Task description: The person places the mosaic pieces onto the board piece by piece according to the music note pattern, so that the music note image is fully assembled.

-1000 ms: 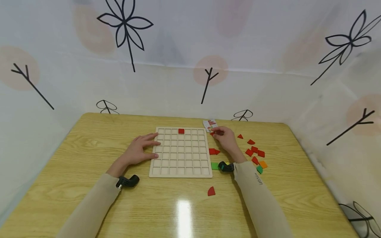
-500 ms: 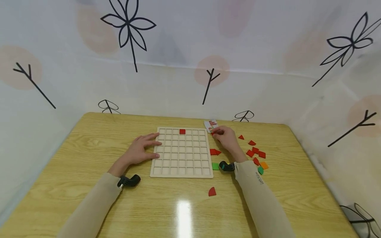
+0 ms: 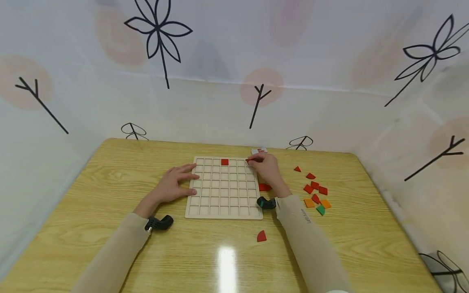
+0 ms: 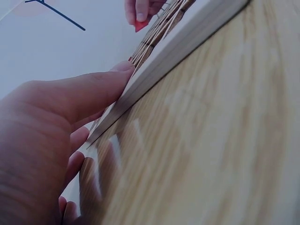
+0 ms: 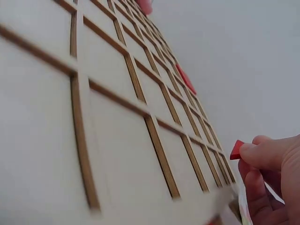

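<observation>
A wooden grid board (image 3: 224, 217) lies flat, with a red square tile (image 3: 224, 162) in its far row. My right hand (image 3: 269, 167) is over the board's far right corner, thumb and fingers pinching a small red tile (image 5: 236, 150). One pointed corner of that tile shows; the rest is hidden by the fingers. At the board's left side, my left hand (image 3: 169, 186) rests with fingers spread. Its thumb (image 4: 105, 86) touches the board's edge in the left wrist view.
Right of the board lie several loose red tiles (image 3: 314, 185), two orange tiles (image 3: 309, 203) and a green tile (image 3: 321, 210). A red quarter-circle tile (image 3: 261, 236) lies nearer the front. A printed card (image 3: 259, 150) sits behind my right hand, partly covered.
My right hand has moved left, from beside the card to over the board's far right corner, carrying the red tile. An orange tile has come into view. My left hand stays put.
</observation>
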{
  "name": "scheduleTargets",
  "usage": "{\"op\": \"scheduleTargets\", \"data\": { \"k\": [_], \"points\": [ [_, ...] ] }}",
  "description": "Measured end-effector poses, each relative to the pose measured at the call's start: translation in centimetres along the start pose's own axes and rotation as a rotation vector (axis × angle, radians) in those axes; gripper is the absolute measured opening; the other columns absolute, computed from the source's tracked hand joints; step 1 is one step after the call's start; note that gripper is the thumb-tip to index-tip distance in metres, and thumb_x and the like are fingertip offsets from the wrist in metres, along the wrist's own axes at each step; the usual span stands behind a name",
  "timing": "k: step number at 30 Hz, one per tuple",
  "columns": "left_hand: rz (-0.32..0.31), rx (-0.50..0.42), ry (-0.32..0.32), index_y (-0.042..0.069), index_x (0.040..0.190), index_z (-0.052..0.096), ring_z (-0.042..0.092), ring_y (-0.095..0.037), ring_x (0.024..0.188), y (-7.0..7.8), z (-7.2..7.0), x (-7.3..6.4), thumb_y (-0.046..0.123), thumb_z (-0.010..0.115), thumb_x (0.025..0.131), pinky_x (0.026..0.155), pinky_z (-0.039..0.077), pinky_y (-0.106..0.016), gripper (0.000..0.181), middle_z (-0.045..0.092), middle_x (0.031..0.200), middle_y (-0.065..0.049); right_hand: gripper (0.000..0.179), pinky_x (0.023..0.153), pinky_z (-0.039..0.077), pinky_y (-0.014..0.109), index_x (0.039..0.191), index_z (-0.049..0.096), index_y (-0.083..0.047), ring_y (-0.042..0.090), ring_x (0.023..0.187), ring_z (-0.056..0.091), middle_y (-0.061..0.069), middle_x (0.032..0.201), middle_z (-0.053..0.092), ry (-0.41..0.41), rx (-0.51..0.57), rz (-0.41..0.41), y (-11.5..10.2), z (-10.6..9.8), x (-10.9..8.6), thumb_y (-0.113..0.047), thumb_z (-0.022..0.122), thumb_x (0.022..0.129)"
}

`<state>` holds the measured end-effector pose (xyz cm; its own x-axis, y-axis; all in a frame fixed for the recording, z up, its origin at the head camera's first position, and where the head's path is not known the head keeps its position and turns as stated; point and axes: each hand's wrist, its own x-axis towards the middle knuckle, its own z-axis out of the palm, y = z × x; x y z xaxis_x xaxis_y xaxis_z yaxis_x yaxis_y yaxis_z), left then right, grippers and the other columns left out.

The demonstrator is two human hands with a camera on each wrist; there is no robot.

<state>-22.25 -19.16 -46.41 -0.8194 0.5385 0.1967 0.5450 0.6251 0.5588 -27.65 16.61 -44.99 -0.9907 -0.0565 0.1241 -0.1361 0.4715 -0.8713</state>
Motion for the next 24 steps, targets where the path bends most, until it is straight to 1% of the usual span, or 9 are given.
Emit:
{"op": "scheduleTargets", "data": {
  "k": [4, 7, 12, 17, 24],
  "points": [
    [-0.004, 0.004, -0.002, 0.013, 0.131, 0.068, 0.029, -0.033, 0.145, 0.0, 0.1, 0.0, 0.040, 0.077, 0.086, 0.116, 0.012, -0.059, 0.053, 0.037, 0.158, -0.009, 0.014, 0.084, 0.055, 0.042, 0.104, 0.077, -0.004, 0.029, 0.098, 0.065, 0.013, 0.106, 0.070, 0.003, 0.004, -0.028, -0.4, 1.3, 0.2, -0.010, 0.073, 0.092],
    [-0.008, 0.000, -0.003, 0.013, 0.131, 0.067, 0.030, -0.033, 0.145, 0.1, 0.1, 0.0, 0.040, 0.077, 0.086, 0.117, 0.011, -0.059, 0.053, 0.037, 0.158, -0.009, 0.013, 0.082, 0.055, 0.041, 0.104, 0.077, -0.005, 0.027, 0.095, 0.065, 0.012, 0.104, 0.071, -0.007, 0.000, -0.050, -0.4, 2.2, 0.3, -0.010, 0.072, 0.092],
    [-0.009, -0.004, -0.001, 0.012, 0.131, 0.067, 0.030, -0.034, 0.145, 0.2, 0.0, -0.1, 0.039, 0.077, 0.086, 0.117, 0.011, -0.059, 0.054, 0.037, 0.158, -0.009, 0.013, 0.081, 0.054, 0.040, 0.104, 0.077, -0.006, 0.025, 0.095, 0.065, 0.010, 0.103, 0.071, -0.011, -0.044, -0.069, -0.7, 3.2, 0.5, -0.011, 0.071, 0.093],
    [-0.013, -0.008, 0.000, 0.012, 0.131, 0.067, 0.029, -0.034, 0.145, 0.1, 0.0, -0.2, 0.039, 0.077, 0.086, 0.116, 0.011, -0.060, 0.054, 0.037, 0.158, -0.009, 0.010, 0.082, 0.054, 0.040, 0.101, 0.077, -0.008, 0.024, 0.094, 0.065, 0.008, 0.100, 0.072, -0.005, -0.045, -0.062, -1.6, 3.7, 0.6, -0.012, 0.072, 0.093],
    [-0.007, -0.014, -0.003, 0.012, 0.131, 0.067, 0.027, -0.033, 0.146, 0.2, 0.0, -0.1, 0.038, 0.078, 0.086, 0.116, 0.011, -0.060, 0.053, 0.037, 0.158, -0.009, 0.010, 0.084, 0.053, 0.039, 0.102, 0.075, -0.007, 0.024, 0.095, 0.064, 0.008, 0.102, 0.071, -0.047, -0.022, -0.060, -1.9, 4.5, 0.7, -0.012, 0.070, 0.094]
  ]
}}
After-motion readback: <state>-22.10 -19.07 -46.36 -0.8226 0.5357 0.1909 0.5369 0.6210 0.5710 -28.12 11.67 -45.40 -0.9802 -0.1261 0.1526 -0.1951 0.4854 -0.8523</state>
